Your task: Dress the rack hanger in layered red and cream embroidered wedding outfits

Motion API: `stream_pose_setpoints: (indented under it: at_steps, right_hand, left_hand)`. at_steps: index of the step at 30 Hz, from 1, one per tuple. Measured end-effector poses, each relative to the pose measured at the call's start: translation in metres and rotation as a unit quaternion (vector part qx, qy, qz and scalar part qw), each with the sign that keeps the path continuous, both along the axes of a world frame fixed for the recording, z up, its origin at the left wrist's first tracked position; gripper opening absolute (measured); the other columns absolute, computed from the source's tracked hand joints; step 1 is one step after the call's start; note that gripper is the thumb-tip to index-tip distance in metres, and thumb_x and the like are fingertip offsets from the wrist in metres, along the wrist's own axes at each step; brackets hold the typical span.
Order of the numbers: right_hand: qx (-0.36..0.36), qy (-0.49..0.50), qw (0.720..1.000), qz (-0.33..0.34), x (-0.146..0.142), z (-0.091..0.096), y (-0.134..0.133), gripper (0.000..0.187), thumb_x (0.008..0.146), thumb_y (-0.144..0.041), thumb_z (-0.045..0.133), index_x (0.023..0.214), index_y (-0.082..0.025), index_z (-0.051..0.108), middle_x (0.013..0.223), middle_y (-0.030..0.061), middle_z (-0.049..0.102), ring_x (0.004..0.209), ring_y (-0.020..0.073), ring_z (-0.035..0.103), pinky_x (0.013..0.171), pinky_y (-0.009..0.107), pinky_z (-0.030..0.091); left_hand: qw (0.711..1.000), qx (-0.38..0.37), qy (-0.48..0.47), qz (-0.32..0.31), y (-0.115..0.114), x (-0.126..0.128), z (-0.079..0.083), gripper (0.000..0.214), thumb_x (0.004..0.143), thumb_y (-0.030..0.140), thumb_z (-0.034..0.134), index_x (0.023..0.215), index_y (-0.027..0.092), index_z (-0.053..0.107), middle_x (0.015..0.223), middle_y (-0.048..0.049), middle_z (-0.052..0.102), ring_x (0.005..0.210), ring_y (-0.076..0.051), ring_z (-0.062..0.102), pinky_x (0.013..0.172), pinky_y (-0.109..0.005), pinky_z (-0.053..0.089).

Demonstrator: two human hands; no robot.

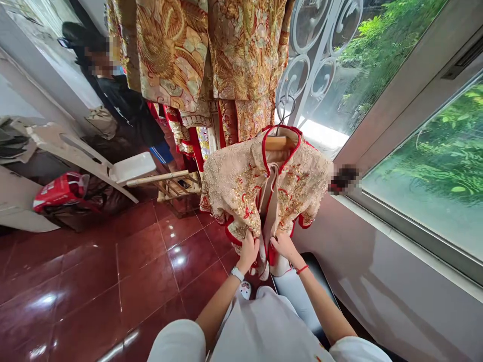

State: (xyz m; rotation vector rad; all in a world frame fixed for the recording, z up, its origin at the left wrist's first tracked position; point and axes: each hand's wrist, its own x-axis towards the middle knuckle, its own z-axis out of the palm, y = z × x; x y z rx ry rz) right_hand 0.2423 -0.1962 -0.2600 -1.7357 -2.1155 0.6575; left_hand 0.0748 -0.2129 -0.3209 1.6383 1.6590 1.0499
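Over by the window, the embroidered jacket (241, 186) is already up on its wooden hanger (277, 143), hooked on the grille (320, 45). Front looks closed near the top, we think, but the lower edges aren't yet. Our left hand (249, 249) and right hand (283, 245) each pinch one edge at the hem, close together, with the jacket hanging just above them.

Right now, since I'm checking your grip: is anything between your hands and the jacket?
Nothing visible. The left hand and right hand both pinch the lower front edges of the jacket directly. It hangs on a hanger from the window grille.
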Motion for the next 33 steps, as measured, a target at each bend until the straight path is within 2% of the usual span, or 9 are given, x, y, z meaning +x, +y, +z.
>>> stream_pose_setpoints:
  at_steps: [3, 7, 10, 13, 16, 18, 21, 27, 33]
  right_hand:
    - [0.008, 0.024, 1.000, 0.014, 0.003, -0.004, 0.007, 0.014, 0.083, -0.020, 0.045, 0.071, -0.023, 0.041, 0.072, 0.0016, 0.053, 0.068, 0.0161, 0.044, 0.068, 0.028, 0.033]
    - [0.036, 0.109, 0.993, 0.000, 0.011, -0.011, 0.009, 0.007, 0.080, -0.025, 0.044, 0.074, -0.022, 0.045, 0.084, 0.0058, 0.058, 0.084, 0.0209, 0.050, 0.082, 0.035, 0.042]
    - [0.024, 0.212, 0.977, -0.030, 0.020, -0.022, 0.002, 0.012, 0.081, -0.031, 0.046, 0.081, -0.021, 0.052, 0.091, 0.0064, 0.061, 0.090, 0.0225, 0.054, 0.089, 0.040, 0.045]
    - [-0.027, 0.347, 0.936, -0.051, 0.036, -0.040, -0.007, 0.023, 0.080, -0.040, 0.057, 0.093, -0.021, 0.057, 0.099, 0.0055, 0.064, 0.094, 0.0217, 0.059, 0.092, 0.038, 0.048]
    - [-0.083, 0.478, 0.855, -0.181, 0.056, -0.065, -0.011, 0.039, 0.069, -0.049, 0.073, 0.091, -0.023, 0.053, 0.094, 0.0025, 0.064, 0.092, 0.0209, 0.065, 0.085, 0.034, 0.053]
    - [-0.104, 0.507, 0.806, -0.287, 0.069, -0.084, -0.008, 0.050, 0.059, -0.053, 0.078, 0.089, -0.024, 0.050, 0.086, 0.0001, 0.063, 0.083, 0.0195, 0.066, 0.075, 0.032, 0.054]
    - [-0.126, 0.500, 0.786, -0.341, 0.083, -0.107, 0.004, 0.060, 0.048, -0.053, 0.082, 0.088, -0.025, 0.047, 0.078, -0.0016, 0.062, 0.069, 0.0175, 0.064, 0.062, 0.030, 0.053]
    - [-0.148, 0.499, 0.765, -0.378, 0.109, -0.125, 0.021, 0.061, 0.045, -0.053, 0.081, 0.086, -0.025, 0.046, 0.075, -0.0012, 0.062, 0.061, 0.0146, 0.059, 0.053, 0.028, 0.049]
    - [-0.157, 0.493, 0.768, -0.378, 0.132, -0.125, 0.029, 0.047, 0.055, -0.053, 0.077, 0.085, -0.025, 0.054, 0.072, -0.0014, 0.064, 0.063, 0.0166, 0.061, 0.063, 0.037, 0.058]
  left_hand:
    - [0.998, -0.007, -0.047, -0.033, 0.015, -0.006, 0.003, 0.059, 0.083, 0.023, 0.056, 0.140, 0.007, 0.048, 0.139, -0.0271, 0.059, 0.131, -0.038, 0.057, 0.109, -0.052, 0.046]
    - [0.988, -0.033, -0.148, -0.003, 0.018, -0.018, 0.003, 0.065, 0.079, 0.022, 0.062, 0.141, 0.015, 0.046, 0.149, -0.0195, 0.053, 0.143, -0.032, 0.046, 0.118, -0.049, 0.037]
    - [0.961, -0.063, -0.270, -0.005, 0.016, -0.031, -0.002, 0.060, 0.074, 0.022, 0.063, 0.132, 0.019, 0.049, 0.138, -0.0142, 0.061, 0.132, -0.028, 0.056, 0.113, -0.044, 0.043]
    - [0.913, -0.092, -0.396, -0.024, 0.018, -0.049, -0.012, 0.056, 0.063, 0.020, 0.072, 0.115, 0.021, 0.051, 0.114, -0.0079, 0.068, 0.108, -0.024, 0.065, 0.102, -0.042, 0.050]
    - [0.869, -0.139, -0.474, 0.037, 0.021, -0.069, -0.025, 0.046, 0.063, 0.026, 0.073, 0.104, 0.021, 0.052, 0.098, -0.0042, 0.065, 0.093, -0.020, 0.065, 0.094, -0.042, 0.053]
    - [0.851, -0.156, -0.483, 0.137, 0.025, -0.082, -0.036, 0.035, 0.070, 0.031, 0.067, 0.100, 0.022, 0.050, 0.096, -0.0029, 0.061, 0.090, -0.017, 0.064, 0.092, -0.039, 0.053]
    - [0.835, -0.161, -0.472, 0.234, 0.035, -0.095, -0.050, 0.034, 0.073, 0.026, 0.064, 0.101, 0.026, 0.044, 0.099, -0.0008, 0.057, 0.091, -0.013, 0.062, 0.094, -0.034, 0.052]
    - [0.807, -0.219, -0.472, 0.280, 0.063, -0.117, -0.060, 0.040, 0.079, 0.020, 0.061, 0.113, 0.029, 0.043, 0.095, -0.0010, 0.058, 0.085, -0.014, 0.062, 0.088, -0.033, 0.054]
    - [0.817, -0.256, -0.442, 0.267, 0.070, -0.145, -0.062, 0.016, 0.079, 0.027, 0.067, 0.089, 0.022, 0.056, 0.085, -0.0020, 0.061, 0.073, -0.014, 0.059, 0.081, -0.031, 0.052]
